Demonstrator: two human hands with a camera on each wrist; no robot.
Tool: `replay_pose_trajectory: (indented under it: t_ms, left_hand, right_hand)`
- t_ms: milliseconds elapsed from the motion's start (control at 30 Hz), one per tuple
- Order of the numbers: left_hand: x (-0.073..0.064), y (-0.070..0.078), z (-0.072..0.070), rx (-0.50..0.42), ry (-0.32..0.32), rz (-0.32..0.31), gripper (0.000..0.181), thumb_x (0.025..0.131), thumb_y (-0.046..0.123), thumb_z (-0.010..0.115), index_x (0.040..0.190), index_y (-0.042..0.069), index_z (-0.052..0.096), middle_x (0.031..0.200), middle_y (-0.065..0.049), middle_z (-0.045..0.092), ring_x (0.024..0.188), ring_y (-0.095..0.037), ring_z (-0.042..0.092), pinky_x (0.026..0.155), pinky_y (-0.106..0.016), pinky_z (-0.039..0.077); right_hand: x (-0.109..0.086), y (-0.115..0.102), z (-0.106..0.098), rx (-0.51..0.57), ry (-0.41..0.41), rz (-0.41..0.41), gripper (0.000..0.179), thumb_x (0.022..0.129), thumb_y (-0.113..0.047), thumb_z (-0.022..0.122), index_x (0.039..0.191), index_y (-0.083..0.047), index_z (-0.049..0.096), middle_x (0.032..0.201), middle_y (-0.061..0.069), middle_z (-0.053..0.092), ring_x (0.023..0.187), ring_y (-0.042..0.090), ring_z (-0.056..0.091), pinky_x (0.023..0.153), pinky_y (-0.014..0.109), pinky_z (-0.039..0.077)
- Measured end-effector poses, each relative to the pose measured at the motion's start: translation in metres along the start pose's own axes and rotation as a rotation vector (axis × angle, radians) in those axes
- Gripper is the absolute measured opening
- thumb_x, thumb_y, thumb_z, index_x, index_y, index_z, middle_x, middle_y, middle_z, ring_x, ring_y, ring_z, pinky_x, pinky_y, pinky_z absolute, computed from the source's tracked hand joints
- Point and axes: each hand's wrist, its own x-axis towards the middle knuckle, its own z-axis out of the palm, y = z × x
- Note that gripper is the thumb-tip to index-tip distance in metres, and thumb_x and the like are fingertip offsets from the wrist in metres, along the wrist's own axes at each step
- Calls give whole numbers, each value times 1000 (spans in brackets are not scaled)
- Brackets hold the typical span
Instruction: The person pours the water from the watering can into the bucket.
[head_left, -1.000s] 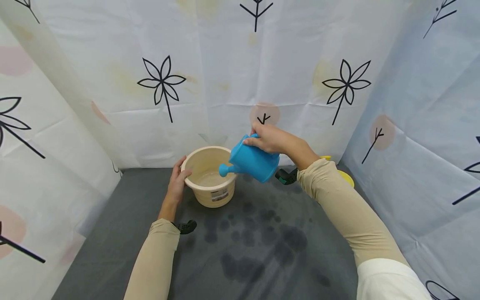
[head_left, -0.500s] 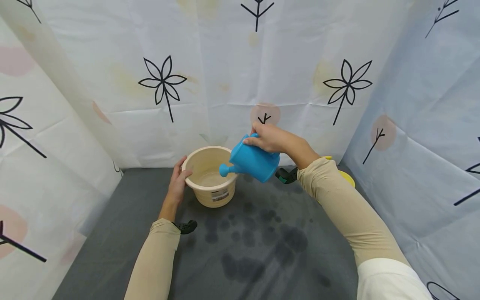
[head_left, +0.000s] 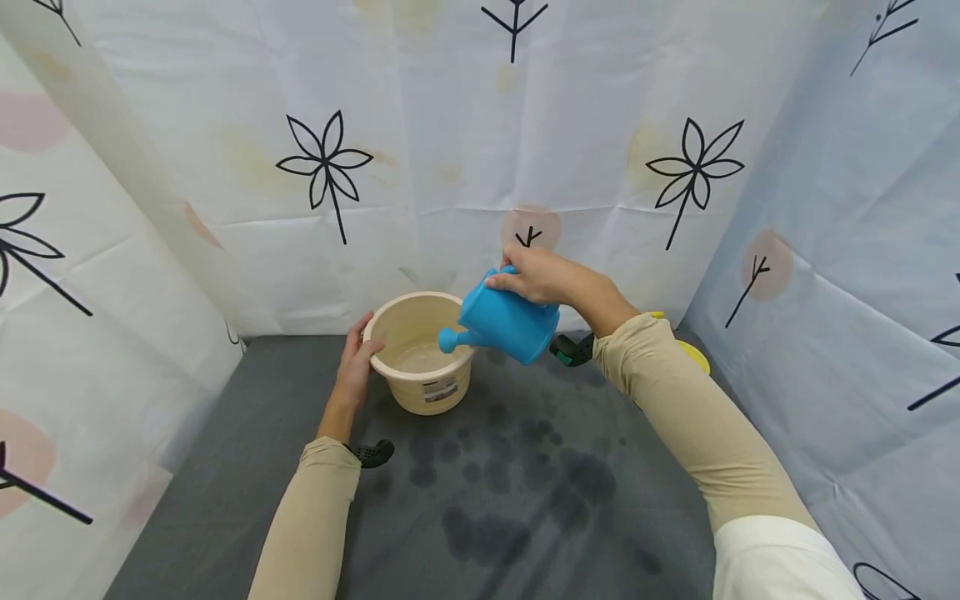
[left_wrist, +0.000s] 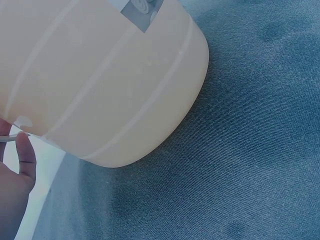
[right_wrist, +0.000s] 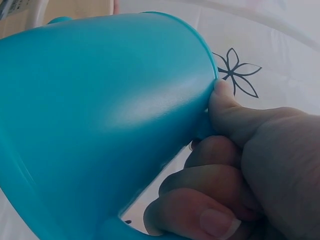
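Observation:
A cream plastic basin (head_left: 427, 392) with a label on its front stands at the back of the dark table. My left hand (head_left: 355, 362) grips its left rim, thumb over the edge; the left wrist view shows the thumb (left_wrist: 26, 155) against the basin wall. A blue watering can (head_left: 510, 321) is tilted toward the basin, its spout head over the basin's right side. With my right hand (head_left: 536, 275) I hold the can by its handle; in the right wrist view the fingers (right_wrist: 200, 175) curl round that handle and the thumb presses near the rim.
Behind my right forearm a yellow object (head_left: 693, 357) is mostly hidden. Dark wet spots (head_left: 495, 471) mark the grey tablecloth (head_left: 285, 417) in front of the basin. White printed cloth (head_left: 450, 150) hangs at the back and both sides.

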Motion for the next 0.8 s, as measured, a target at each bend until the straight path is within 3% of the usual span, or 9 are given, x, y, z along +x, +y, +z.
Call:
replay_pose_trajectory:
  t_ms: [300,600,800]
  left_hand:
    - [-1,2,0,-14,-8,5,63,104,12,46,163,25,26,169,-5,25,144,-30,41,81,-16,49]
    - [-17,26,3,-20,-47,-2,65,103,10,45,164,18,22,169,-12,24,145,-41,38,80,-16,49]
    - [-21,30,4,-19,-59,4,66,102,11,45,164,18,22,169,-11,24,146,-39,38,82,-17,48]
  right_hand:
    - [0,-3,0,-18,8,0,36,107,-39,51,118,-5,48,90,12,49,86,27,51,81,42,41]
    - [2,-3,0,-27,1,9,37,107,-40,51,119,-6,48,90,12,49,87,27,51,82,44,41]
    - [1,-4,-1,-22,-2,8,35,107,-40,50,119,-7,48,89,11,48,87,27,51,83,45,41]
